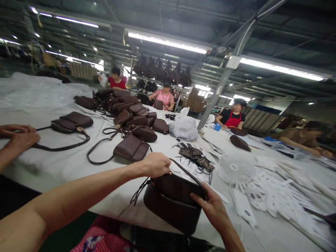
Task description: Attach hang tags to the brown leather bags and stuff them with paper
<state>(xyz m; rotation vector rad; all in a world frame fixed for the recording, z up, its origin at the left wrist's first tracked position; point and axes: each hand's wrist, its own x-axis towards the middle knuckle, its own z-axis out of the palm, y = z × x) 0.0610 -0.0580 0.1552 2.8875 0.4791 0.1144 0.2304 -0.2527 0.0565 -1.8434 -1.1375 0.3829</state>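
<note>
A dark brown handbag (173, 206) is tilted at the near edge of the white-covered table. My right hand (210, 203) grips its right upper end, thumb on the front and fingers behind. At the bag's upper left, my left hand (157, 164) is closed near a small gold fitting, by the end of the strap (186, 169); what its fingertips pinch is hidden. A dark tassel (138, 192) hangs at the bag's left side. Just behind my left hand lies another brown bag (131, 148) with a looped strap. Black hang tags (195, 154) lie in a heap beyond the bag.
Brown bags (136, 117) are piled mid-table. At left, a co-worker's hands (22, 136) hold the strap of a bag (72, 121). A white fan (236, 168) and a power strip (244, 208) with cables stand right, beside white strips (283, 199). Several people work across the table.
</note>
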